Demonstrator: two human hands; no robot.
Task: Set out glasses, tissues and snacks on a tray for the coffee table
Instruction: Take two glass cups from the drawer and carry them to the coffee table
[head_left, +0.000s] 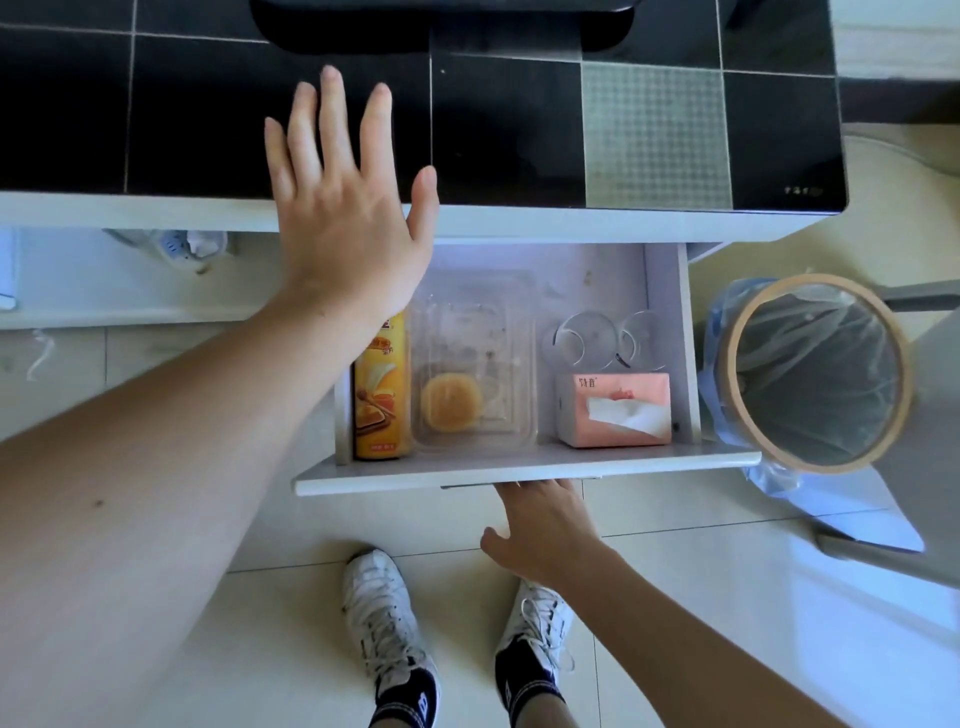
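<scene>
A white drawer (524, 467) stands pulled out under the black-tiled coffee table (509, 130). Inside lie a yellow crisp tube (378, 395) at the left, a clear plastic tray (475, 332) with a round bun (451, 402) in it, two clear glasses (608, 338) at the back right and a pink tissue pack (615, 410) in front of them. My left hand (348, 208) is spread flat, fingers apart, over the table's front edge. My right hand (543, 525) hooks under the drawer's front handle.
A round bin (815, 374) with a blue liner stands right of the drawer. An open shelf (130, 280) with a power strip is at the left. My two white shoes (384, 623) are on the pale tiled floor below the drawer.
</scene>
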